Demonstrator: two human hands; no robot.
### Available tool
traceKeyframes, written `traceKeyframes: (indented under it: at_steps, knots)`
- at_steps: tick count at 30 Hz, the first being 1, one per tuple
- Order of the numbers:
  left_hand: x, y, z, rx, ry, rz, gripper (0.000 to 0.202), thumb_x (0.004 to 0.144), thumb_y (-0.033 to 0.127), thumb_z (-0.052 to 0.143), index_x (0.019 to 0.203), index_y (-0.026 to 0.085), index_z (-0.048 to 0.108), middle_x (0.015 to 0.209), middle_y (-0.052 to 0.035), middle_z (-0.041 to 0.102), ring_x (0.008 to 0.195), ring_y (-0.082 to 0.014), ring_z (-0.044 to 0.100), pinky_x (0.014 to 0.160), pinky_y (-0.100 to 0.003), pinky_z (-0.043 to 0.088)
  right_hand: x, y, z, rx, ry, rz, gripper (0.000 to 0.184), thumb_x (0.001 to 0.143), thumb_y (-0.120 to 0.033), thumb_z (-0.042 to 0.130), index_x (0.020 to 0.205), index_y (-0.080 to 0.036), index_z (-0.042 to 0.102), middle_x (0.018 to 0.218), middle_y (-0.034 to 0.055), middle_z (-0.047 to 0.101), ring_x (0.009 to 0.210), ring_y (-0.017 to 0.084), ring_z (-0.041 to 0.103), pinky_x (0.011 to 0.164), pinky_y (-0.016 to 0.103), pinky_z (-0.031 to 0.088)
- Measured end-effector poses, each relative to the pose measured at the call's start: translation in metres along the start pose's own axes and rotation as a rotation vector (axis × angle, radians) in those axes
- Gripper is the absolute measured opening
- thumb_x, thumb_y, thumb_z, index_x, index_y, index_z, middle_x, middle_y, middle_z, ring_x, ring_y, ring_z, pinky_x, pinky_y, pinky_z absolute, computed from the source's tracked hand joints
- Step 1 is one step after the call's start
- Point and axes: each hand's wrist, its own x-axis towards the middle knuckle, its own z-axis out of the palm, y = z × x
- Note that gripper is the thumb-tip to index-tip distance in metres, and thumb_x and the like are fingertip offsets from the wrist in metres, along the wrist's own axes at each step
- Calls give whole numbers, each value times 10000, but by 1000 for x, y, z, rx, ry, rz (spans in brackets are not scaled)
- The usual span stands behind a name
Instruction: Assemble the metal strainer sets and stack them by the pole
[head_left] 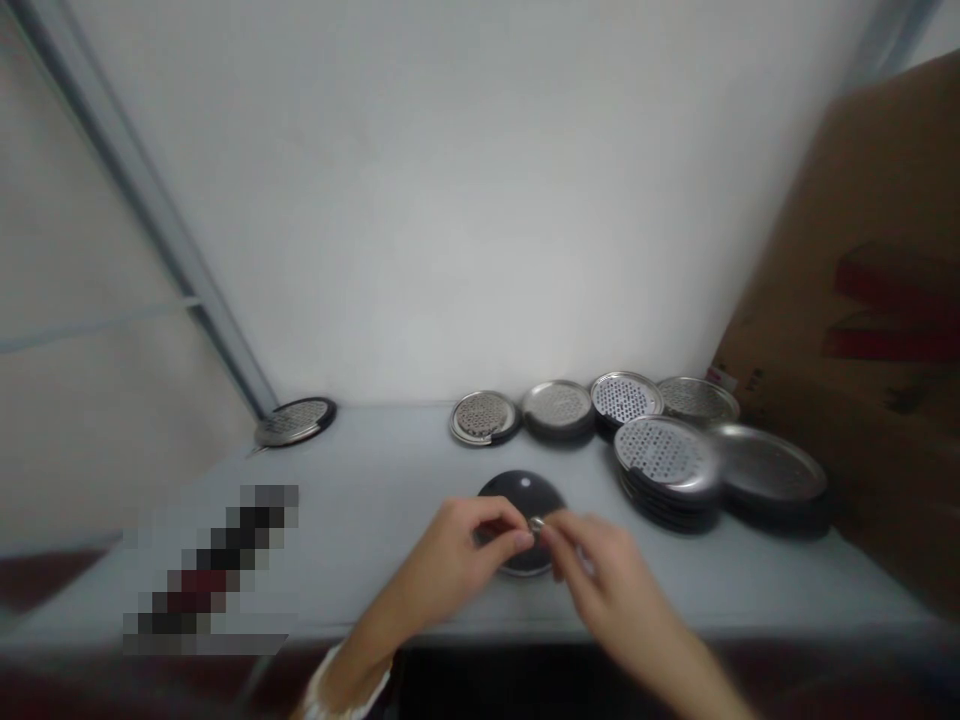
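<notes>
Between the fingertips of both my hands is a small shiny metal piece [535, 523], too small to name. My left hand [466, 545] pinches it from the left with thumb and forefinger. From the right, my right hand [604, 565] closes its fingertips on the same piece. Directly beneath, a dark round disc [517, 487] with a pale rim lies on the table, partly hidden by both hands. A bright spot shows near its far side.
Perforated round metal grater discs with dark rims stand along the back of the grey table [375, 520], including a stack [667, 455] at right. A plainer metal disc [772, 465] lies beside it. One grater disc [296, 420] is far left. A cardboard box [862, 300] borders the right.
</notes>
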Motion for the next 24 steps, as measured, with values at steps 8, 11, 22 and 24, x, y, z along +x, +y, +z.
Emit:
traceKeyframes:
  at_steps: [8,11,22,24]
  knots:
    - [1,-3,7,57,41,23,170,908,293,639,834,188,751,836,-19,773,795,-171,678,776,-240,486,3,0,-1,13,-23,-3,324,1062,-271,396,795,-221,571,707,19,658,652,178,606,633,277,378]
    - [3,-4,9,96,76,29,164,902,289,642,809,194,740,827,-15,772,782,-171,677,769,-243,485,2,4,3,-144,94,-42,288,1035,-237,397,835,-207,602,747,58,677,667,200,606,651,298,376]
    - [1,-6,9,66,46,43,153,915,278,650,849,200,763,852,-5,786,812,-169,701,780,-231,488,1,1,-2,-45,3,10,293,1052,-270,409,826,-211,585,731,30,658,660,189,598,642,289,369]
    - [1,-6,9,41,25,52,138,904,267,665,841,198,766,880,-7,793,841,-174,709,808,-232,494,0,2,1,-98,31,-4,276,1048,-254,400,851,-207,589,760,48,667,687,202,605,662,300,367]
